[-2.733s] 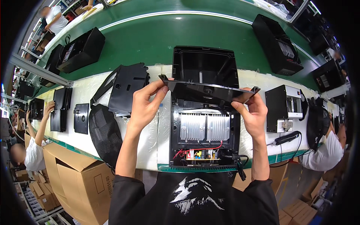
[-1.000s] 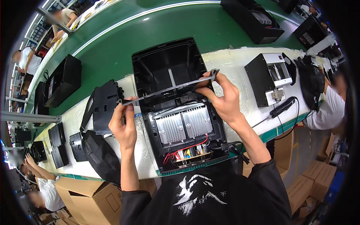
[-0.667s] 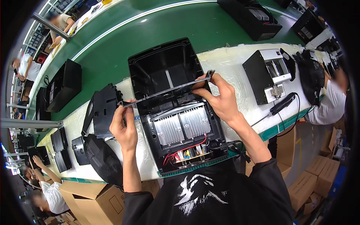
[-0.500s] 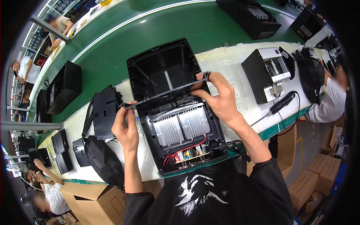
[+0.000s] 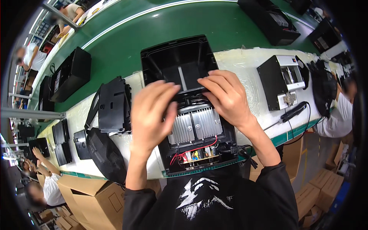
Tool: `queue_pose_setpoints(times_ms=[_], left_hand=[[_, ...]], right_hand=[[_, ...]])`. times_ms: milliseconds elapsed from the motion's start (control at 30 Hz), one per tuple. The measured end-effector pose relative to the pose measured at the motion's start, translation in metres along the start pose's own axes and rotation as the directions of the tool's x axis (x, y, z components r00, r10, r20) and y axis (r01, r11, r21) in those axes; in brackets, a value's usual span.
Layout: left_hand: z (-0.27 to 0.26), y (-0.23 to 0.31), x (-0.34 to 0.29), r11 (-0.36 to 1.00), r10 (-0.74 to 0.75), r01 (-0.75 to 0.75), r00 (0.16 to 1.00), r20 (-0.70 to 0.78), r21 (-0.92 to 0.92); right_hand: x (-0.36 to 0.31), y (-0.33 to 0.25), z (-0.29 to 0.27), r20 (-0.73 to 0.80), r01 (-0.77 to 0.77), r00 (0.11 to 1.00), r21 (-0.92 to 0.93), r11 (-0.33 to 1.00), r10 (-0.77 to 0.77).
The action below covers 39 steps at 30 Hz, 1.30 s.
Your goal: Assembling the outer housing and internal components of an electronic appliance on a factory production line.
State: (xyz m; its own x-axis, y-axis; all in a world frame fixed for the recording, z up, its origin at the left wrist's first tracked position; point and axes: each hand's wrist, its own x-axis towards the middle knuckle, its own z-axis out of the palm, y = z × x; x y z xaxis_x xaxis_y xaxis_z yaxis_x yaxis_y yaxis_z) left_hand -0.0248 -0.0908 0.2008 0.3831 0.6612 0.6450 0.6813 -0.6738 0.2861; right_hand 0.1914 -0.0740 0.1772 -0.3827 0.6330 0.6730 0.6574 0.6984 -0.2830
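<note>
An open black equipment case stands before me. Its hollow upper shell (image 5: 180, 71) leans back at the far side. The near half (image 5: 226, 143) holds a finned silver heat sink (image 5: 193, 126), red wires (image 5: 188, 152) and a small circuit board (image 5: 197, 156). A narrow black panel (image 5: 191, 92) lies across the joint between the halves. My right hand (image 5: 229, 99) has its fingers bent over the panel's right part, the thumb underneath. My left hand (image 5: 151, 117), smeared by motion, hovers over the case's left side, thumb and fingers apart, with nothing visible in it.
Stacked black panels (image 5: 113, 105) and a black mesh bag (image 5: 103, 153) lie to the left. On the right are a black-and-white device (image 5: 281, 80) and a corded black tool (image 5: 294, 112). Cardboard boxes (image 5: 96, 195) stand below the bench. Other people work on both sides.
The narrow panel has come down toward the case joint. My left hand has let go of its left end and moved right and up. My right hand has shifted slightly.
</note>
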Motion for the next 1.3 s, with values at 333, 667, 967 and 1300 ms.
queue_pose_setpoints(times_ms=[333, 667, 967, 1300], left_hand=[[0.031, -0.004, -0.006, 0.995, -0.085, 0.085, 0.996, -0.010, 0.055], [0.035, 0.001, -0.007, 0.992, -0.059, 0.062, 0.998, -0.025, 0.110], [0.040, -0.004, -0.009, 0.994, -0.072, 0.076, 0.996, 0.060, -0.076], [0.047, -0.001, -0.005, 0.981, -0.154, 0.174, 0.966, 0.206, -0.084]], right_hand=[[0.007, -0.002, 0.008, -0.009, -0.092, 0.996, -0.080, 0.993, 0.091], [0.001, 0.009, 0.014, 0.070, -0.112, 0.990, -0.086, 0.990, 0.119], [0.001, 0.020, 0.013, 0.173, -0.163, 0.974, 0.082, 0.983, 0.147], [0.000, 0.021, 0.005, 0.230, -0.146, 0.964, 0.022, 0.989, 0.137]])
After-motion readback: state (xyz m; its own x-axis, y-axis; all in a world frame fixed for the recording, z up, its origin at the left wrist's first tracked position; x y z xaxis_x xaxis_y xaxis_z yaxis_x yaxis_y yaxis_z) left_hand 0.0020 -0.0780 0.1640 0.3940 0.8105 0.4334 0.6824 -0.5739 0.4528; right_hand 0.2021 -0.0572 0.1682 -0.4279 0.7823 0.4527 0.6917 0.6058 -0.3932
